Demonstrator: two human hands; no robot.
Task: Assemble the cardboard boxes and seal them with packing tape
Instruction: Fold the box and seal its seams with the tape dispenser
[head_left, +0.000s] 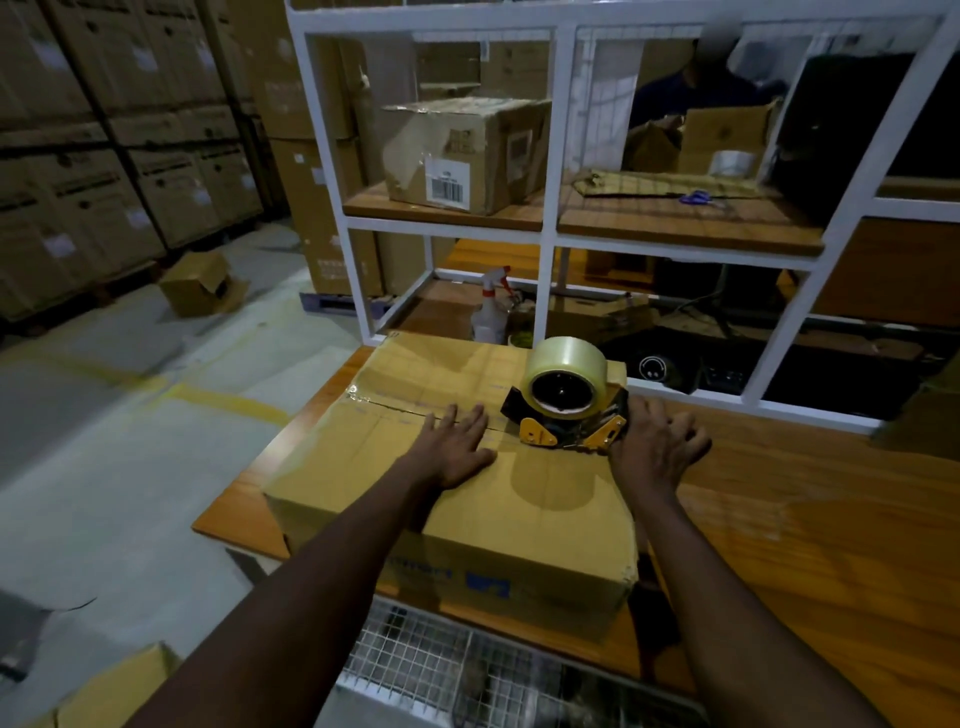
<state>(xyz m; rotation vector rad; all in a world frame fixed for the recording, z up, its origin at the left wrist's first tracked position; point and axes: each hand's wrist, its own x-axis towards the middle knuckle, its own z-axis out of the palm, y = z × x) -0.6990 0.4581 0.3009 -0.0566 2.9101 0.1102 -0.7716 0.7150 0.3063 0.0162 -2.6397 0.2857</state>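
Observation:
A closed cardboard box (395, 467) lies on the wooden table (810, 545), its top flaps meeting at a seam with clear tape at the left end. A tape dispenser (566, 405) with a clear tape roll stands on the box top, near its right edge. My left hand (457, 447) lies flat on the box top with straight fingers, just left of the dispenser. My right hand (654, 447) hovers at the dispenser's right side with fingers spread, holding nothing.
A white metal shelf frame (550, 228) stands behind the table, with a taped box (467, 150), a spray bottle (491, 306), scissors (696, 197) and a tape roll (732, 162). A person works behind the shelf. A wire basket (467, 670) sits below the table's front edge. Stacked cartons line the left wall.

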